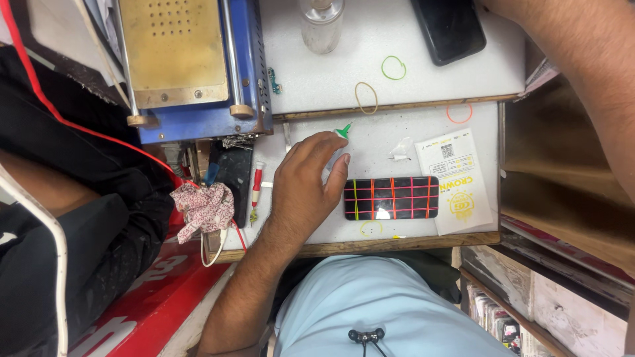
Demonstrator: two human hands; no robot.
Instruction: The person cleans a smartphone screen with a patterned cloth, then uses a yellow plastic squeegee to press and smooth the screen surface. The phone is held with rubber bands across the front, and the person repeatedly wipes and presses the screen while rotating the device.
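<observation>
Two hands belonged to the person, though only one showed fully. At the desk's [423,125] left edge sat a blue machine with a brass plate [192,63], a floral cloth [204,206] below it. Toward the middle, the left hand [305,182] lay with its fingers [334,173] curled around a small clear bottle with a green tip [342,132]. Just beside it, near the front edge, lay a black phone wrapped in coloured rubber bands [391,198], touching a paper packet [456,180]. Only the right forearm [589,73] crossed the far right corner; whether its fingers were spread I cannot tell.
</observation>
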